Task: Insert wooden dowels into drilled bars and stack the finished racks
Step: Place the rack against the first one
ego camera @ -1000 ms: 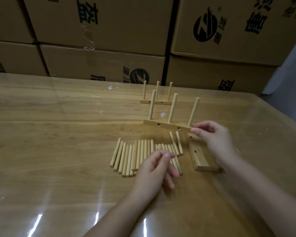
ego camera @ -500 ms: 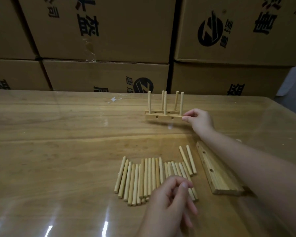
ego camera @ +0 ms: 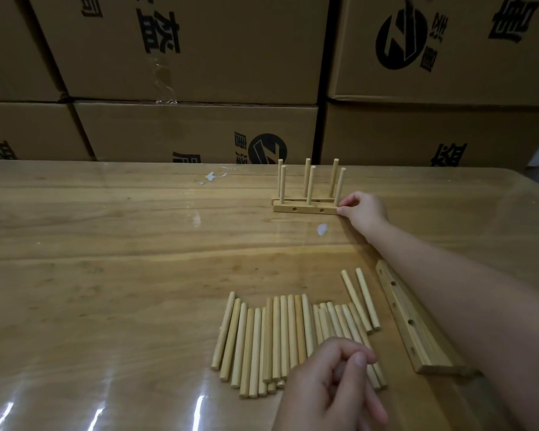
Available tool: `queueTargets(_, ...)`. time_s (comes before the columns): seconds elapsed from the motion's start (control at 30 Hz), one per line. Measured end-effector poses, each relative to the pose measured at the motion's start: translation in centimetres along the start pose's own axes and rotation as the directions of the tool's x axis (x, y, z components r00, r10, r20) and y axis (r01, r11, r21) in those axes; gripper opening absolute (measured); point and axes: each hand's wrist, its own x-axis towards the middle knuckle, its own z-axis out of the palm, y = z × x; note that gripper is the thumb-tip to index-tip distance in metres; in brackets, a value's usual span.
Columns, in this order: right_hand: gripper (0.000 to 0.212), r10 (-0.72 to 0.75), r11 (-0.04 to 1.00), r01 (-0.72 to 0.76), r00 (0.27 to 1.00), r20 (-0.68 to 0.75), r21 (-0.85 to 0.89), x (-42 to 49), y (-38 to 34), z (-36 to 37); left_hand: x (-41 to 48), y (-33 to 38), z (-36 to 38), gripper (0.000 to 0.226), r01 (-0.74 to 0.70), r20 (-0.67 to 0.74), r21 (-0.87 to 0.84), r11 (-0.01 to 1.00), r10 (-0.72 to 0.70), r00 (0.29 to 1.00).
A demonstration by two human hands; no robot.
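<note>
Two finished racks stand side by side at the far middle of the table, each a drilled bar with three upright dowels. The nearer rack (ego camera: 305, 209) rests on the table just in front of the farther rack (ego camera: 305, 181). My right hand (ego camera: 360, 209) pinches the nearer rack's right end. Several loose dowels (ego camera: 280, 337) lie in a row near me. A bare drilled bar (ego camera: 414, 325) lies to their right, partly under my right forearm. My left hand (ego camera: 333, 387) hovers over the dowels' near ends with fingers curled and nothing visible in it.
The wooden table (ego camera: 106, 259) has a glossy clear cover. Stacked cardboard boxes (ego camera: 184, 73) form a wall right behind its far edge. Small white scraps (ego camera: 322, 229) lie on the table near the racks.
My right hand carried the three-dowel rack away from me and set it down in front of the other rack. My left hand drew back toward me and curled its fingers.
</note>
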Motion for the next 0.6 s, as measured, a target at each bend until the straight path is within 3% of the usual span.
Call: queueTargets(0.6,0.008,-0.016,1.0,0.016,1.0,-0.011,0.023,1.2,0.2,1.0,0.3,-0.2,0.1,0.016,-0.011,-0.015,-0.036,0.999,0.011,1.0)
